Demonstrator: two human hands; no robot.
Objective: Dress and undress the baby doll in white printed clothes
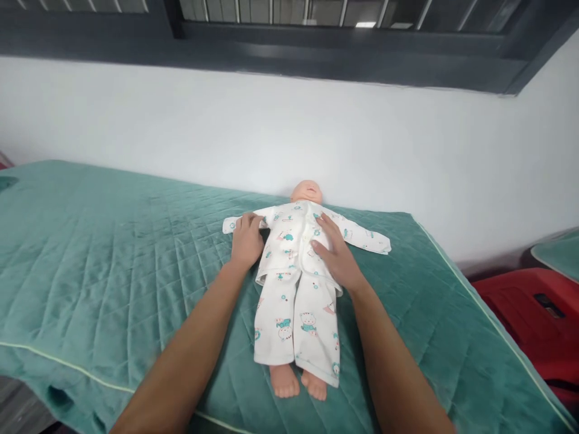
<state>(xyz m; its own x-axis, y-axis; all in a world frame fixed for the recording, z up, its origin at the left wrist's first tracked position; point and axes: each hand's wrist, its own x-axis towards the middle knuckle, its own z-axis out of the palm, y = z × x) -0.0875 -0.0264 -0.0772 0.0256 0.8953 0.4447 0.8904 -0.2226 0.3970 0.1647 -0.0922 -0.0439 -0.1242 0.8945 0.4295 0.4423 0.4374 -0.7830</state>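
Observation:
A baby doll lies on its back, its head by the wall and its bare feet toward me. It wears a white printed long-sleeved top and matching trousers. My left hand has its fingers curled over the sleeve on the left of the view; the fingertips are partly hidden. Lying on the front of the top, my right hand has its thumb apart from its fingers. The other sleeve stretches out to the right, and the doll's hands do not show.
A green quilted cover with pale piping spreads under the doll. Behind it rises a white wall below a dark window frame with bars. Red plastic furniture stands beyond the cover's right edge.

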